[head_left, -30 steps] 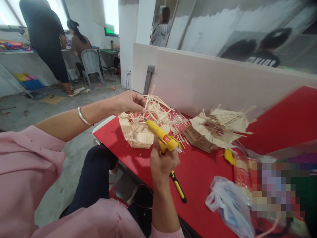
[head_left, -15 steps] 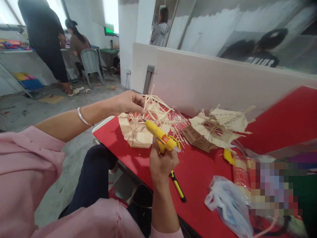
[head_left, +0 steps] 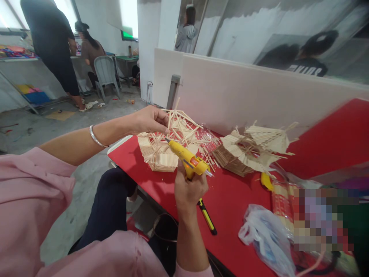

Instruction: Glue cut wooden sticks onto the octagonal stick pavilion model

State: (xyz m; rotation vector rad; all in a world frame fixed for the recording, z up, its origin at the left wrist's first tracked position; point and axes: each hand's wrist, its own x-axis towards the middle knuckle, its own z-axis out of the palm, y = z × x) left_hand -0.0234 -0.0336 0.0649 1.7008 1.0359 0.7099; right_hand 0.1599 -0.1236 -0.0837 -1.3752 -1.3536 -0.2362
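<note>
My right hand point(head_left: 190, 188) is closed round the handle of a yellow hot glue gun point(head_left: 186, 156), a clear glue stick poking from its back end. The nozzle points up and left, close to the fingertips of my left hand point(head_left: 152, 120). That hand pinches the left side of an open frame of thin wooden sticks point(head_left: 184, 127), its peak upward. Below the frame stands a model made of sticks point(head_left: 163, 161) with a flared, slatted edge. Whether the frame rests on this model I cannot tell.
On the red table point(head_left: 227, 207) lie a yellow-black utility knife point(head_left: 207, 217), loose sticks point(head_left: 208, 148) and a crumpled plastic bag point(head_left: 263, 234). A second stick model point(head_left: 248, 152) stands to the right. White boards point(head_left: 245, 92) lean behind. Other people are across the room.
Both hands stay almost in place. At the back of the glue gun, the yellow trigger part has shifted and more of the clear glue stick shows.
</note>
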